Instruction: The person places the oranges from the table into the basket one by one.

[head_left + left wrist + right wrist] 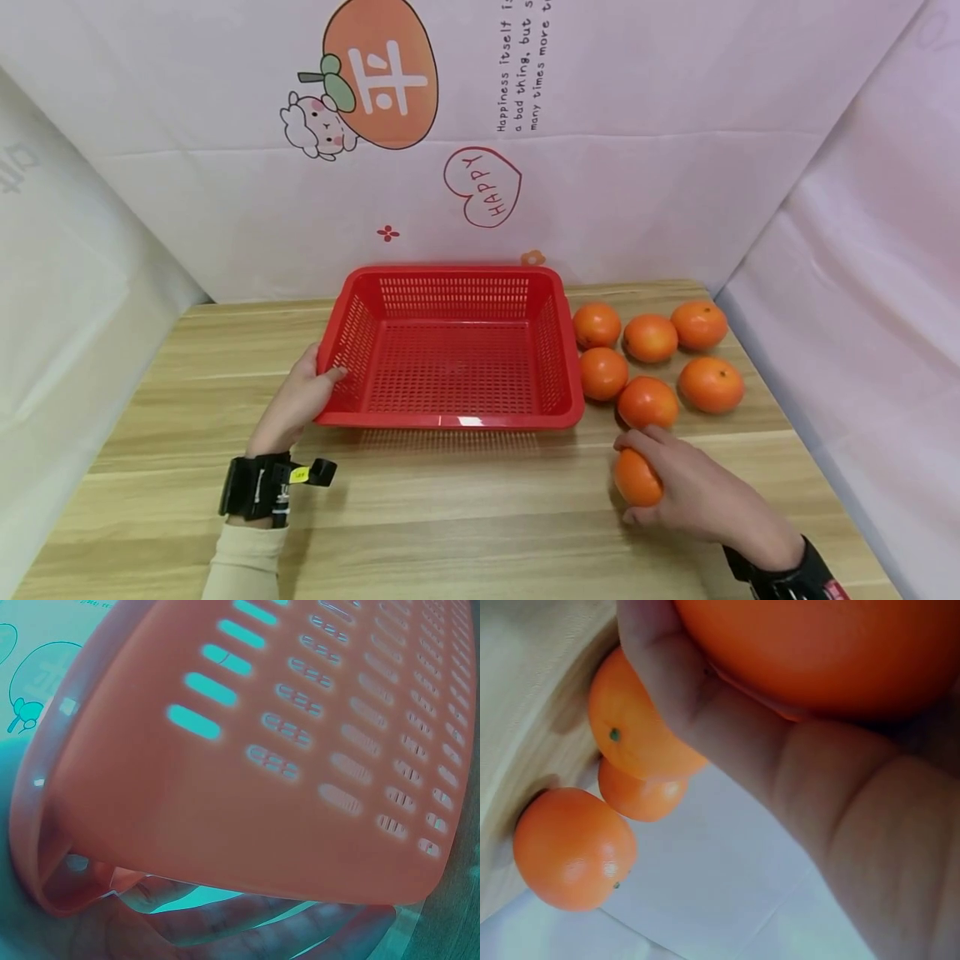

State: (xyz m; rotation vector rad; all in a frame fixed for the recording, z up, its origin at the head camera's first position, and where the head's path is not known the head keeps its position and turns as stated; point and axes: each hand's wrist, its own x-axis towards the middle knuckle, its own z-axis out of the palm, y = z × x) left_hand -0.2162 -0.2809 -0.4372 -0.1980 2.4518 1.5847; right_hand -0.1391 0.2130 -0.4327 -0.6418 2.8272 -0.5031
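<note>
A red plastic basket (450, 421) with slotted walls stands at the middle of the table, holding nothing. My left hand (296, 404) grips its left side, thumb over the rim and fingers outside; in the left wrist view the fingers (247, 922) run along the outer wall. Front right of the basket, my right hand (693, 487) holds an orange (637, 479) between thumb and fingers. That orange (832, 652) fills the top of the right wrist view. Just behind the right hand lies another orange (647, 403).
Several more oranges (650, 337) lie grouped at the basket's right, the closest ones right by its wall. A printed white cloth (622, 150) hangs behind the wooden table (450, 517), and plain white cloth hangs at both sides.
</note>
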